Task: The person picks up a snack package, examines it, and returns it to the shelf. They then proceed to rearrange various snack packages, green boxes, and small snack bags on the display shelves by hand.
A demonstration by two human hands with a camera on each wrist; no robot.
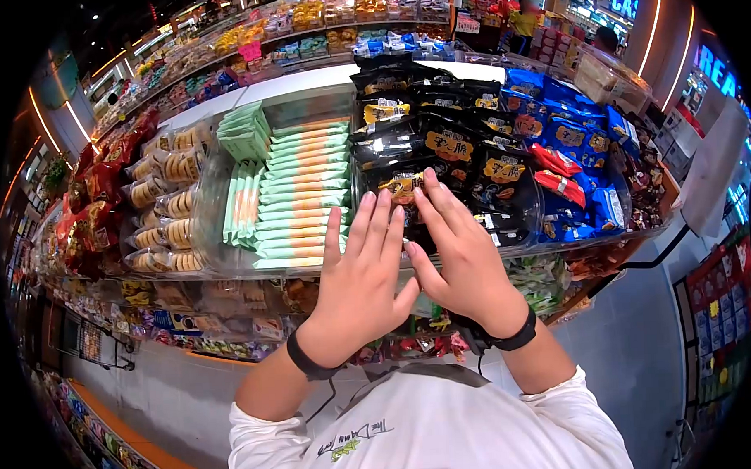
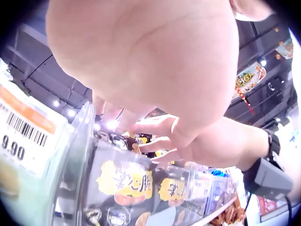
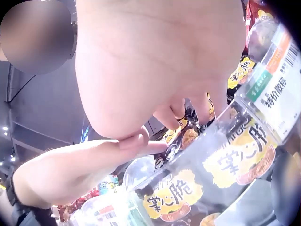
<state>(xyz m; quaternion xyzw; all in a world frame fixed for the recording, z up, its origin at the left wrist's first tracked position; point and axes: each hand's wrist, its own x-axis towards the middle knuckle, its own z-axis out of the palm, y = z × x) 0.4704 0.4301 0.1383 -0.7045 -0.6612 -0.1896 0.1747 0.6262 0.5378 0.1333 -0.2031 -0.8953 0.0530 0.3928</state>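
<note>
Both hands reach forward side by side over the front edge of a bin of black snack packets with yellow labels. My left hand has its fingers straight and slightly spread, tips right at the nearest packets. Beside it, my right hand also stretches its fingers onto the black packets, its thumb near the left hand's index finger. Neither hand grips anything. In the left wrist view the left palm fills the top; in the right wrist view the right palm does, hiding much of the packets.
Left of the black packets lie green-and-orange packets, then bagged round biscuits and red packets. Blue packets with a few red ones lie to the right. A price label stands at the bin front. Lower shelves hold more snacks.
</note>
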